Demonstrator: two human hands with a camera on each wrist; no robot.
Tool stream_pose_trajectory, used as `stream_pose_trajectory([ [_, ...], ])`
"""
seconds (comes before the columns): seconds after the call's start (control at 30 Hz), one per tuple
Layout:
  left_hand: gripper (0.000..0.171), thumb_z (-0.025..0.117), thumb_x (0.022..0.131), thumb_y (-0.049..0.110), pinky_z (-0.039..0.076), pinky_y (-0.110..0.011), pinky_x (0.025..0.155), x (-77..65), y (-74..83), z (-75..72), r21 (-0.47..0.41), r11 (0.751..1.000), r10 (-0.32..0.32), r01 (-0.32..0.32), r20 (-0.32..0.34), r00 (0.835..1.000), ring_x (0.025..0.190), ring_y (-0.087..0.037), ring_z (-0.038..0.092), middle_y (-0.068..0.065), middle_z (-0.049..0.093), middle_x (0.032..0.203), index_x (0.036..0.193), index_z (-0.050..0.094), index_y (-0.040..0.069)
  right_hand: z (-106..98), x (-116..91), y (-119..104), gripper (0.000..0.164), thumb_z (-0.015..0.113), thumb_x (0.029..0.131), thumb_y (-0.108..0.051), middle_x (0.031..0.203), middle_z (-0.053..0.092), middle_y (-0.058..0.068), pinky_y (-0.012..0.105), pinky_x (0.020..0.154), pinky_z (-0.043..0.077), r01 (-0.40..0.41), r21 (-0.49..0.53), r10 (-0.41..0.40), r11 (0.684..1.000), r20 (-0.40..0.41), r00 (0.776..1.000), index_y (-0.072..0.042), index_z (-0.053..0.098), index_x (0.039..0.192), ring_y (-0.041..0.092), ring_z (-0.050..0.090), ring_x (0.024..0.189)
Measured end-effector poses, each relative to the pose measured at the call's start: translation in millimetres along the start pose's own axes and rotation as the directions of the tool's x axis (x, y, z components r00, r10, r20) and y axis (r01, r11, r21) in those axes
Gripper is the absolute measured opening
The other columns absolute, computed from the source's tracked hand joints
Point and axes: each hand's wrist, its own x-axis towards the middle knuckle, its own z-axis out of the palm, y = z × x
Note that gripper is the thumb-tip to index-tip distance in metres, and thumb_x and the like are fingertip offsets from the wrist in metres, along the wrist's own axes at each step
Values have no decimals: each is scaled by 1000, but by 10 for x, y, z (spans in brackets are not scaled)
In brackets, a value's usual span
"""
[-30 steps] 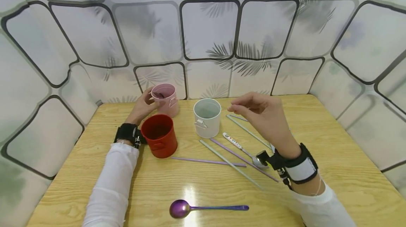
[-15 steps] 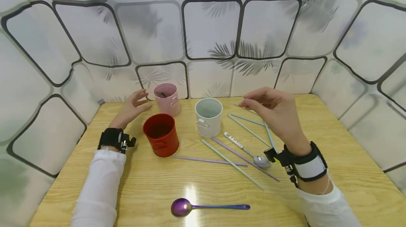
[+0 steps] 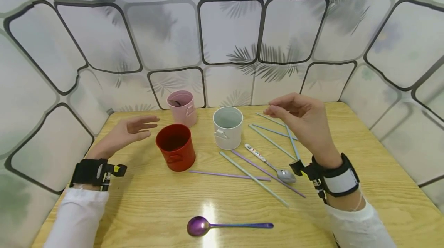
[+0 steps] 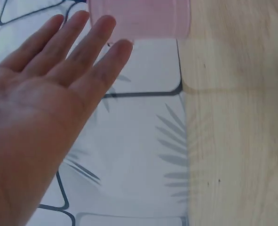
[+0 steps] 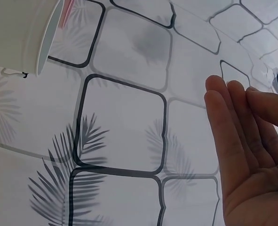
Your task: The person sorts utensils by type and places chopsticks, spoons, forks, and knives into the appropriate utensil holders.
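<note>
My left hand (image 3: pixel 126 130) hovers left of the red bucket (image 3: pixel 178 155), fingers extended and nothing in them. Behind it, by the wall, stands the pink bucket (image 3: pixel 185 115) with a dark thing inside; the left wrist view catches the pink bucket (image 4: pixel 143 19) beyond the fingertips. My right hand (image 3: pixel 300 121) hangs in the air above several straws, thumb near loosely bent fingers. In the right wrist view the right hand (image 5: pixel 251 146) holds nothing. Left of it is the white bucket (image 3: pixel 227 138), upright on the table.
A spoon with a patterned white handle (image 3: pixel 254 153) lies among green, purple and blue straws, one being a green straw (image 3: pixel 254 178). Near the front lies a purple metallic spoon (image 3: pixel 229 226). A patterned wall covering (image 3: pixel 229 32) borders the table (image 3: pixel 156 209) at the back and sides.
My left hand has let go of the pink bucket and moved left and toward me. My right hand has shifted a little to the right, then stayed nearly still. The buckets remain in place.
</note>
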Motion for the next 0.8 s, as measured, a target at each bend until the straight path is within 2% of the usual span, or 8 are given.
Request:
stream_pose_trajectory([
  [0.07,62,65,102,11,49,-23,101,0,42,28,-20,1000,19,-18,64,998,144,-35,44,-16,43,159,159,39,9,-8,1,1,11,70,93,8,91,77,9,29,76,61,5,-4,-5,1000,-7,1000,12,72,103,18,76,82],
  [0.17,73,66,99,5,47,-29,106,31,64,80,-43,999,40,-33,161,986,148,-41,36,-17,35,164,162,30,11,-22,1,6,10,70,93,9,91,77,10,29,76,61,11,4,-11,1000,-17,1000,11,73,103,19,76,82],
  [0.27,80,69,97,4,44,-33,110,68,34,134,-34,999,41,-35,209,977,148,-44,33,-17,32,165,164,25,10,-35,-4,13,11,70,93,10,91,77,11,30,76,61,11,22,-11,1000,-21,1000,11,73,103,21,76,82],
  [0.37,83,72,95,7,43,-30,110,97,-13,184,-28,999,31,-25,219,975,147,-43,35,-14,35,164,164,25,8,-48,-6,18,11,70,93,10,91,77,12,31,76,61,11,19,-11,1000,-23,1000,11,73,104,21,76,82],
  [0.47,82,75,93,7,44,-26,107,136,-42,234,-50,997,65,-55,221,973,145,-38,40,-12,42,160,162,29,9,-70,2,25,12,70,93,10,91,77,11,29,74,61,18,4,-17,1000,-32,999,10,73,104,19,76,82],
  [0.63,80,77,91,3,47,-30,106,171,-65,301,-102,991,112,-92,217,970,139,-24,48,-13,48,155,159,36,10,-135,19,38,12,70,92,9,91,78,10,26,73,60,18,-1,-18,1000,-47,999,9,74,104,18,76,82],
  [0.8,80,78,90,2,47,-29,106,168,-75,329,-123,989,112,-87,215,970,138,-21,49,-14,49,154,158,37,10,-206,23,49,12,71,93,6,90,78,9,28,75,60,-11,-22,10,1000,-63,998,8,75,105,17,75,82],
])
